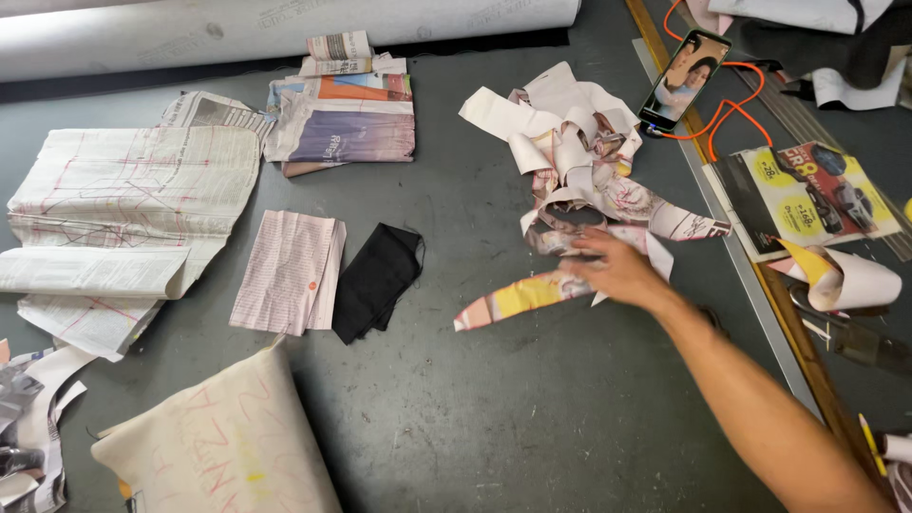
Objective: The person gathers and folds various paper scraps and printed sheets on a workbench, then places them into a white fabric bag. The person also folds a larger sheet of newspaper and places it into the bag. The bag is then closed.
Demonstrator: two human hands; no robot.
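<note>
Dark grey table [475, 408], cluttered. Left: large marked newspaper pattern [133, 204], small folded paper piece [290, 271], one black fabric piece [377, 280] just beside it. Top: one stack of folded newspapers [342, 114]. Right: one phone [684, 78] on orange cable [727, 119], one advert flyer [807, 195].

Centre-right: heap of paper offcut strips [579, 161]; long yellow-pink strip [518, 296] at heap's near edge.

Right hand [622, 273] palm down on heap edge, fingers blurred; strip emerges under fingertips, running left. Grasp or flat press: cannot tell. Left hand out of frame.

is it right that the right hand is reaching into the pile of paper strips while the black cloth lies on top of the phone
Not quite. In the head view the right hand does reach into the pile of paper strips, but the black cloth lies on the table beside a folded newspaper piece, far from the phone.
</note>
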